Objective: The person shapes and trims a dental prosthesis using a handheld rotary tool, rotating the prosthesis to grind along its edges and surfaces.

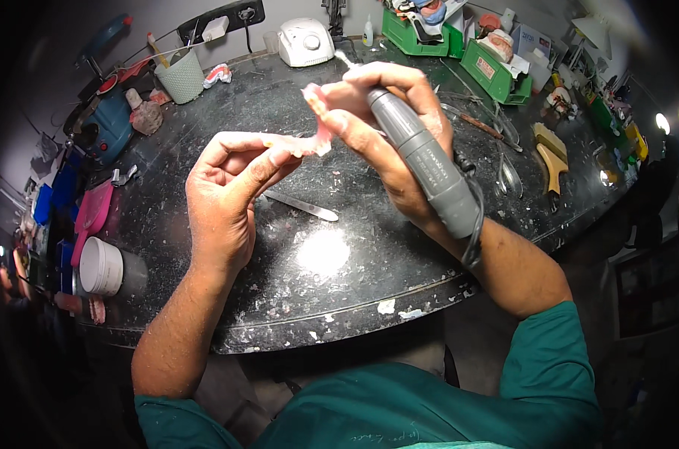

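I'm wearing a dark teal-green top point(354, 400), short-slvd, all approx. one shade. My L sleeve point(176, 420) is ending nr the elbow; my R sleeve point(549, 355) is doing the same, its cloth bunching in soft folds. Thin pale script-like lettering point(388, 436) is running across the front, low down. A lighter green strip point(459, 445) is showing at the bottom edge. My L hand point(223, 191) & R hand point(392, 161) are going bare, w/ fine whitish specks clinging to the L forearm point(181, 322).

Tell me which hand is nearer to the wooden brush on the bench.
Right. The right hand, holding the grey handpiece, is left of the brush; the left hand, pinching the pink dental piece, is farther left.
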Tool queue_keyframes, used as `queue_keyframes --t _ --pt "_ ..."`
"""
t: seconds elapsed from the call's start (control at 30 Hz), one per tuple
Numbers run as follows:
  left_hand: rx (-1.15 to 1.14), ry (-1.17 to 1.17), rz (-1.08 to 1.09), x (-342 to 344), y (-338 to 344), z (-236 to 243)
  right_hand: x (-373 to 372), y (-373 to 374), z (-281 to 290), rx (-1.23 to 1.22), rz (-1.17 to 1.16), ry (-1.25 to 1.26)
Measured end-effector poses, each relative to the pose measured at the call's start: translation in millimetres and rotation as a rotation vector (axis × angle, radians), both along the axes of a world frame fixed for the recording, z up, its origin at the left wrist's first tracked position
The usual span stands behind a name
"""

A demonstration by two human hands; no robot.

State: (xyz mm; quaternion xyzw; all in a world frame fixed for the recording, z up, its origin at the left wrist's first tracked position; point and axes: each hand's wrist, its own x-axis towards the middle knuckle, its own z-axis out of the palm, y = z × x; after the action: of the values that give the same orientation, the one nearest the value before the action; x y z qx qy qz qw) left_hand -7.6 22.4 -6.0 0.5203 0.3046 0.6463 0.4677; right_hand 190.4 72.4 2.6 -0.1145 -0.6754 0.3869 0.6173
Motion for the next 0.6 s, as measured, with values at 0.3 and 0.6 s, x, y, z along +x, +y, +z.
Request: queue_keyframes --t 0.3,0.6 --pt "0.053 -0.100 0.084 2.1 -4.0 1.6 0.9 -1.0 1.4 0.665 -0.400 -0.323" --pt "0.052 -0.134 0.086 2.6 -5.2 -0.2 -1.2 -0.9 -4.6 0.598 -0.331 -0.351"
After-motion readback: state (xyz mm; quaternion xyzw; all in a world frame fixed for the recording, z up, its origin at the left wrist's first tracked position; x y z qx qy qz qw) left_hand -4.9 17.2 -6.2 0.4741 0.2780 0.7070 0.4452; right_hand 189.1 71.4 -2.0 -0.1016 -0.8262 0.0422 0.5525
